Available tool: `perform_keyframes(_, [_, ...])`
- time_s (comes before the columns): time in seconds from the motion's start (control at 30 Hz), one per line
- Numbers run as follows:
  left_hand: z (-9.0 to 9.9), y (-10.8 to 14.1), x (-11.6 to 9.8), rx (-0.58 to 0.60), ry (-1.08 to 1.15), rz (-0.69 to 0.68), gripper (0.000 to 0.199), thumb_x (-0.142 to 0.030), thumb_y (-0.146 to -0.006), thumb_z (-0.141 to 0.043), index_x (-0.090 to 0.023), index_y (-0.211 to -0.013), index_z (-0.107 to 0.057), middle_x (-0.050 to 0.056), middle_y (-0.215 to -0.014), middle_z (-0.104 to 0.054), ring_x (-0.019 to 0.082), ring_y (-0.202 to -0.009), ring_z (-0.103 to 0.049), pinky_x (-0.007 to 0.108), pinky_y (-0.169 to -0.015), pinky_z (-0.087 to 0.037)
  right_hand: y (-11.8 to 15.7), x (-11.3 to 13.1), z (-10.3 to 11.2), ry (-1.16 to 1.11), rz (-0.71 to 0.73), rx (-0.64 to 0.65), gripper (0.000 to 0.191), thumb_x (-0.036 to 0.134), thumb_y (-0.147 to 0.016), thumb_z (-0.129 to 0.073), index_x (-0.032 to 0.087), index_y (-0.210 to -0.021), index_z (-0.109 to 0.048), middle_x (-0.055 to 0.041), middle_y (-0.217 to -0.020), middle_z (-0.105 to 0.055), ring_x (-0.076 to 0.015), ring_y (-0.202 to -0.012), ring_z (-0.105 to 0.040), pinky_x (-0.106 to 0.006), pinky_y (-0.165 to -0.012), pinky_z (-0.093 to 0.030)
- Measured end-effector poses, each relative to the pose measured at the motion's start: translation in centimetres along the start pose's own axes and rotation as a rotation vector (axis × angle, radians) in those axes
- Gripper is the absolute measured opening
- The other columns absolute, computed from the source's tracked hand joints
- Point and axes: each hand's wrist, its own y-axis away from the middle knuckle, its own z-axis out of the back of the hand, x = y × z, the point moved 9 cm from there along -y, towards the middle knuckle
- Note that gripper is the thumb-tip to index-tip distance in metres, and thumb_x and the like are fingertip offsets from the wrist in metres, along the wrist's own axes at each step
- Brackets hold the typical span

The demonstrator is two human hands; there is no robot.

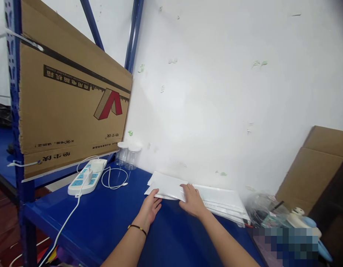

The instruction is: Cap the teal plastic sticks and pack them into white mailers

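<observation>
My left hand (151,208) is at the near left edge of a flat white packet (167,185), its thumb on top and its fingers curled below the edge. On the packet's right end is my right hand (192,200), gripping it with the thumb at the near side and the fingers over the top. Another white piece shows beneath and behind this packet. To the right of my right hand lies a stack of similar white packets (220,196) against the wall. Whether they are paper or plastic I cannot tell.
A white power strip (86,177) with a plugged-in charger and a white cable (105,184) sits on the blue table (124,207) at left. Two clear jars (132,157) stand by the wall. A cardboard panel (74,96) borders the left; plastic-wrapped items (267,211) lie at right.
</observation>
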Motion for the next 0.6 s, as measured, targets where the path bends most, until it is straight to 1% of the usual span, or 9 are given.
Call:
perform_keyframes(0.07, [-0.6,0.9,0.0,0.034,0.038,-0.005,0.036,-0.039,-0.078,-0.057,-0.023,-0.110,-0.051,0.008,-0.130,-0.049,0.023,-0.118,-0.049,0.035,-0.094,-0.042,2.3,-0.5,0.4,-0.148,-0.033,-0.003,0.060,0.022,-0.066,-0.049,0.020,-0.125,-0.042,-0.0095,-0.119,-0.051,-0.0270,-0.112,-0.043,-0.038,-0.095,-0.030])
perform_keyframes(0.17, [-2.7,2.9,-1.1,0.132,0.122,-0.210,0.043,-0.039,-0.079,-0.059,-0.036,-0.119,-0.044,0.000,-0.132,-0.048,0.021,-0.119,-0.047,0.037,-0.093,-0.042,5.7,-1.2,0.8,-0.481,-0.036,0.026,0.058,0.018,-0.068,-0.045,0.021,-0.126,-0.042,-0.0072,-0.120,-0.052,-0.0247,-0.112,-0.046,-0.037,-0.096,-0.033])
perform_keyframes(0.23, [-4.5,4.6,-1.3,0.216,0.188,-0.346,0.054,-0.036,-0.078,-0.062,-0.042,-0.126,-0.037,-0.001,-0.128,-0.051,0.020,-0.118,-0.048,0.035,-0.092,-0.044,7.7,-1.3,0.9,-0.679,-0.006,0.078,0.060,0.015,-0.067,-0.044,0.021,-0.127,-0.041,-0.0063,-0.121,-0.052,-0.0236,-0.115,-0.045,-0.035,-0.098,-0.034])
perform_keyframes(0.27, [-5.3,5.3,-1.1,0.240,0.220,-0.383,0.059,-0.035,-0.078,-0.063,-0.043,-0.128,-0.033,0.000,-0.125,-0.053,0.020,-0.116,-0.050,0.035,-0.090,-0.044,8.5,-1.2,0.9,-0.740,0.013,0.108,0.062,0.013,-0.067,-0.044,0.020,-0.129,-0.041,-0.0061,-0.122,-0.052,-0.0234,-0.117,-0.044,-0.035,-0.099,-0.033])
perform_keyframes(0.33, [-6.4,6.3,-0.3,0.240,0.253,-0.423,0.067,-0.034,-0.077,-0.065,-0.042,-0.132,-0.028,0.002,-0.118,-0.057,0.020,-0.111,-0.054,0.033,-0.088,-0.045,9.9,-1.4,1.0,-0.773,0.038,0.144,0.065,0.013,-0.068,-0.047,0.021,-0.131,-0.039,-0.0062,-0.128,-0.049,-0.0235,-0.120,-0.042,-0.035,-0.101,-0.031])
perform_keyframes(0.4, [-6.9,7.0,0.0,0.207,0.256,-0.479,0.071,-0.033,-0.077,-0.065,-0.040,-0.135,-0.025,0.003,-0.113,-0.060,0.019,-0.106,-0.057,0.031,-0.087,-0.046,10.9,-2.3,0.8,-0.715,0.026,0.143,0.069,0.017,-0.070,-0.053,0.024,-0.135,-0.035,-0.0060,-0.134,-0.043,-0.0245,-0.124,-0.038,-0.038,-0.105,-0.026])
perform_keyframes(0.5, [-7.4,7.9,-0.4,0.189,0.227,-0.586,0.075,-0.032,-0.077,-0.065,-0.036,-0.138,-0.022,0.004,-0.111,-0.060,0.017,-0.101,-0.059,0.030,-0.086,-0.045,12.1,-4.5,-0.6,-0.587,-0.037,0.176,0.092,0.029,-0.064,-0.069,0.028,-0.142,-0.021,-0.0071,-0.141,-0.035,-0.0288,-0.131,-0.027,-0.044,-0.108,-0.017])
perform_keyframes(0.57, [-7.9,8.3,-1.0,0.189,0.208,-0.630,0.076,-0.032,-0.076,-0.066,-0.034,-0.139,-0.022,0.005,-0.111,-0.060,0.017,-0.098,-0.060,0.031,-0.086,-0.045,12.6,-5.7,-1.8,-0.555,-0.055,0.215,0.107,0.036,-0.056,-0.076,0.027,-0.144,-0.014,-0.0086,-0.145,-0.029,-0.0307,-0.133,-0.022,-0.046,-0.109,-0.015])
perform_keyframes(0.6, [-8.1,8.4,-1.2,0.189,0.200,-0.644,0.076,-0.033,-0.076,-0.066,-0.034,-0.139,-0.022,0.005,-0.111,-0.060,0.017,-0.098,-0.060,0.031,-0.086,-0.045,12.7,-6.0,-2.3,-0.552,-0.053,0.220,0.111,0.038,-0.054,-0.077,0.026,-0.144,-0.013,-0.0094,-0.146,-0.027,-0.0310,-0.133,-0.022,-0.046,-0.109,-0.015])
